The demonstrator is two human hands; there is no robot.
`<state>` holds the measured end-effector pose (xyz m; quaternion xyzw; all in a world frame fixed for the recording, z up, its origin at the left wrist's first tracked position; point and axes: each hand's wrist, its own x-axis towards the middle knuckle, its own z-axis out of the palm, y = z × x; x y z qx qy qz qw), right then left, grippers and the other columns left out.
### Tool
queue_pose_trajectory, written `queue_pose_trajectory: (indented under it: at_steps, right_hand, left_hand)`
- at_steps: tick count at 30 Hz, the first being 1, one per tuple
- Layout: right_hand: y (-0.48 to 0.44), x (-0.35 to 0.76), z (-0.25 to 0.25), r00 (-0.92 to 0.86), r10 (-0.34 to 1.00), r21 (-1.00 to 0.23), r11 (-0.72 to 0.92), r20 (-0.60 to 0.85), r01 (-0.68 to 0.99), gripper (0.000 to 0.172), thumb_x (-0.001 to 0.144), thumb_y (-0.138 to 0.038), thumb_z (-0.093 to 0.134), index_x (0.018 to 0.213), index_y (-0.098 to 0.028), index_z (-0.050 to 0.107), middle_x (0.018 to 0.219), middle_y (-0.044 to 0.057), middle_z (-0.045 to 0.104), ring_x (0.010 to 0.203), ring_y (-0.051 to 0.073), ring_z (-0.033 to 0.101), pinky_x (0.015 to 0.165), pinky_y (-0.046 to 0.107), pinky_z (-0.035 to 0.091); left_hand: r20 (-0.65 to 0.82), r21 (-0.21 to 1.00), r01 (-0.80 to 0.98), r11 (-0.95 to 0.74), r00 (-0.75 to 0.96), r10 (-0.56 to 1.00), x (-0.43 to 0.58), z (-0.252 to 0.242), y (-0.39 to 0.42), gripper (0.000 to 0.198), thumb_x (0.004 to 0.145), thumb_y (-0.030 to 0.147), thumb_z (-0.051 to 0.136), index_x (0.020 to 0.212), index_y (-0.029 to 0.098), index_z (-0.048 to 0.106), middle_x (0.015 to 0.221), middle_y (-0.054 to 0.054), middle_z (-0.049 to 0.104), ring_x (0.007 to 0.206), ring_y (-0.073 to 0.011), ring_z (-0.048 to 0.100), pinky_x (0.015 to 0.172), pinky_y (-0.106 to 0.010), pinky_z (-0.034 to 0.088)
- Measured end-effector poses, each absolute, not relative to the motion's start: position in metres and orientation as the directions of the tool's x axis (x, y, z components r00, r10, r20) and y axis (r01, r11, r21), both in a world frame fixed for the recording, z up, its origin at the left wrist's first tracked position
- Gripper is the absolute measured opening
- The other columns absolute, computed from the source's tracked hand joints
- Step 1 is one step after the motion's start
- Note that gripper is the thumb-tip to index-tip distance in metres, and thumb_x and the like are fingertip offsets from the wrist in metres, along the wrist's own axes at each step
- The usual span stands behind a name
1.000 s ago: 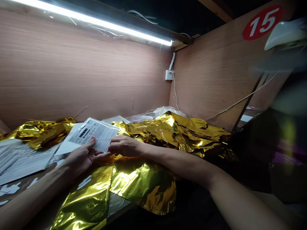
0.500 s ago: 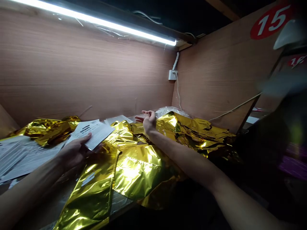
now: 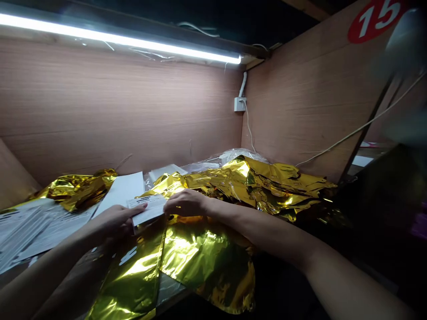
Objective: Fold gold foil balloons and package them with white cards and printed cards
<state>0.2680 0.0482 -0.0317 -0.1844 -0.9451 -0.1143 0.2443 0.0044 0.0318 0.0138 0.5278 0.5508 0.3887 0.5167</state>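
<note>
Fingers point(image 3: 139, 206) of the left hand point(image 3: 111, 223) closed on the left end of a white printed card point(image 3: 148, 209), the thumb on top and the card pinched above the middle of the table. Fingers point(image 3: 175, 203) of the right hand point(image 3: 187, 203), held close together, lie against the card's right end; whether they grip it cannot be told.

Surface: the card is held just above a gold metallised foil sheet point(image 3: 200, 262), which spreads to the front edge of the table point(image 3: 170, 286). A crumpled gold foil heap point(image 3: 256, 182) lies along the rear edge toward the right rear corner, with clear plastic film point(image 3: 233, 156) behind it. A smaller gold foil crumple point(image 3: 80, 189) sits near the rear left corner. Printed white sheets point(image 3: 40, 226) cover the left side, and a plain white card point(image 3: 122, 191) lies between them and the heap.

Room: a wood-laminate back panel point(image 3: 116, 115) meets a side panel point(image 3: 300, 102) at the right rear corner. An LED strip light point(image 3: 116, 41) runs along the top of the back panel. A white wall socket point(image 3: 239, 104) sits near the corner, with a thin white cable point(image 3: 360, 126) crossing the side panel, which bears a red disc numbered 15 point(image 3: 375, 21).
</note>
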Motion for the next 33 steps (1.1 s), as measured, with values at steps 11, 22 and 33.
queue_pose_trajectory:
  at_steps: [11,22,33]
  right_hand:
    - [0.033,0.272,-0.035,-0.746,0.515,-0.217,0.857,0.423,0.468,0.015,0.089,-0.034,0.076,0.092,-0.020,0.082,0.088,0.005,0.080,0.077,0.014,0.069,0.075,0.024,0.049]
    - [0.038,0.273,-0.040,-0.590,0.761,-0.680,0.585,0.270,0.442,0.031,0.077,-0.044,0.084,0.090,-0.017,0.081,0.088,0.006,0.080,0.081,0.020,0.073,0.076,0.030,0.057]
    - [0.051,0.275,-0.045,-0.654,0.666,-0.637,0.687,0.359,0.350,0.012,0.079,-0.031,0.082,0.086,-0.021,0.084,0.096,0.005,0.080,0.087,0.019,0.074,0.084,0.030,0.057]
  left_hand:
    - [0.274,0.233,0.545,-0.806,0.758,0.592,0.018,-0.008,0.009,0.022,0.086,0.044,0.069,0.084,0.026,0.083,0.082,-0.005,0.080,0.072,-0.0197,0.071,0.074,-0.028,0.050]
    - [0.250,0.342,0.550,-0.761,0.728,0.639,0.002,-0.018,0.028,0.015,0.077,0.023,0.071,0.086,0.022,0.082,0.077,-0.003,0.078,0.068,-0.0162,0.068,0.065,-0.024,0.046]
    - [0.099,0.483,0.485,-0.729,0.797,0.596,-0.017,-0.014,0.045,0.014,0.073,0.021,0.067,0.071,0.019,0.081,0.095,-0.005,0.077,0.084,-0.0209,0.067,0.073,-0.028,0.050]
